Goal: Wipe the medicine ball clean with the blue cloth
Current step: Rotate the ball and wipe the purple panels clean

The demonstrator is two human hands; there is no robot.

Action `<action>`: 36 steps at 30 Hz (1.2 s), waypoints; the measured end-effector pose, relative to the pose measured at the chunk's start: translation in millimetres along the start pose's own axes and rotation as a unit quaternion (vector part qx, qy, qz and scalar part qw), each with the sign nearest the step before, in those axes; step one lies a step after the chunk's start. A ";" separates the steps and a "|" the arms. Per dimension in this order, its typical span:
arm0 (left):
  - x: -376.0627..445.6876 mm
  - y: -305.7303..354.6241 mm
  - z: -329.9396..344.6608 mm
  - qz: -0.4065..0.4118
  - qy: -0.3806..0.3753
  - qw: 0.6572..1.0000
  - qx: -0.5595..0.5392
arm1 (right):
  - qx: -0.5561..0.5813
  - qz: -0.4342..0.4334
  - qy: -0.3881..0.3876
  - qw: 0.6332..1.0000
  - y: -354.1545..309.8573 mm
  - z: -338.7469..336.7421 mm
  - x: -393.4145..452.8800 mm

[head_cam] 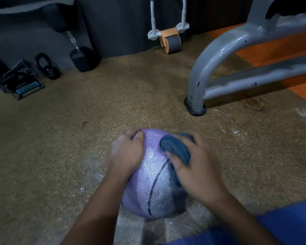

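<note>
**Wiping the ball, upper right side**

My left hand point(126, 152) steadies the medicine ball point(154, 181) on the floor point(78, 138); my right hand point(196, 167) clamps the bunched blue cloth point(175, 147) against it (white dust remains). I'd press firmly, rotating the ball gradually.

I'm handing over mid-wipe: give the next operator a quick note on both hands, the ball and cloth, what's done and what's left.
Left hand: laid on the upper left of the medicine ball, fingers curled over the top, steadying it on the floor.
Right hand: grips the bunched blue cloth against the ball's upper right.
Done: wiping is under way.
Left: pale dusty film shows across the near face; white dust also lies on the floor around it. Wipe on, turning the ball to reach the underside.
</note>
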State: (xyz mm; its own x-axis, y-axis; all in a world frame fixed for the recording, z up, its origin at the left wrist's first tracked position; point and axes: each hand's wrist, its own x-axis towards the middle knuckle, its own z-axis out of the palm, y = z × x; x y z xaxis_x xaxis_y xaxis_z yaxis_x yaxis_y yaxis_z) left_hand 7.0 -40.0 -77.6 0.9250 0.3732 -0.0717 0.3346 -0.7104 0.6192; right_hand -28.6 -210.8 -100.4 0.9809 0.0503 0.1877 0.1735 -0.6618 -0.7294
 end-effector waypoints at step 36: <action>-6.4 -33.0 1.7 0.045 -0.013 0.974 -0.223 | 0.109 0.082 -0.028 0.990 26.0 3.3 52.4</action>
State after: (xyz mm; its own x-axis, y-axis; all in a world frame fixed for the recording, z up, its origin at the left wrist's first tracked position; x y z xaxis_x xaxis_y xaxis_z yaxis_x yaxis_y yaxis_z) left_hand -9.6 -19.9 -98.9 0.9532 0.3017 -0.0174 0.1457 -0.4084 0.9011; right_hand 27.7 -222.9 -111.6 0.9997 0.0010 0.0228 0.0204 -0.4873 -0.8730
